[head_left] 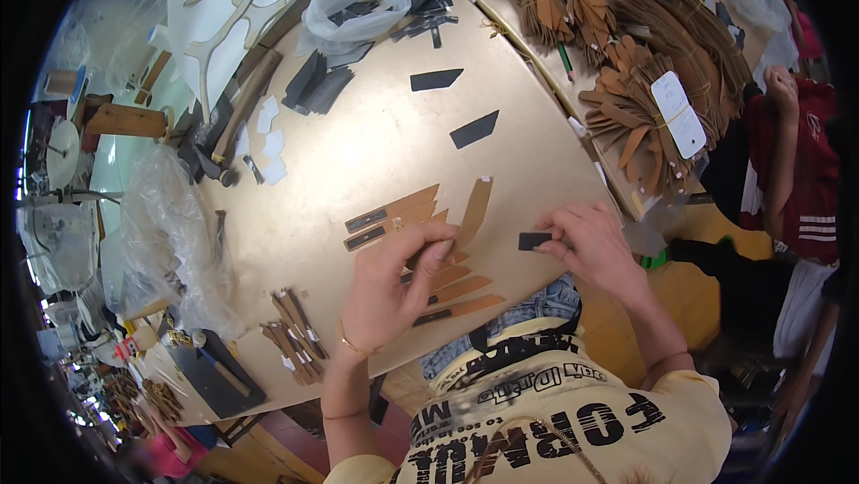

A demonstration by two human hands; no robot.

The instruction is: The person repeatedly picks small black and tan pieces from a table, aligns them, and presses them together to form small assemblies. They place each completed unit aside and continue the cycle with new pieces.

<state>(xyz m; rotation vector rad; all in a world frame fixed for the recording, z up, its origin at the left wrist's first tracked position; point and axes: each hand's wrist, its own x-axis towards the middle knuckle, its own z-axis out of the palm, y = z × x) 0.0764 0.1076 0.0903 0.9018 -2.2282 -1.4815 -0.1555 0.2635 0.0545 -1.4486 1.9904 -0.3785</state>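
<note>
Progress looks partial from my end: the right hand [586, 241] pinches a black patch [534, 242] by its edge, while several brown strips [412, 201] near the left hand [385, 287] already bear dark pieces [367, 220]. Just beyond the left fingertips, one bare-looking strip [477, 205] seems unfinished; I can't tell whether those fingers grip or merely touch it.

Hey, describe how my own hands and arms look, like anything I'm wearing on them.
Both your left hand and right hand are bare, without gloves. A thin, gold-coloured bracelet circles the left wrist; no band shows on the right. Your forearms are uncovered, with short, pale yellow sleeves above them.
</note>
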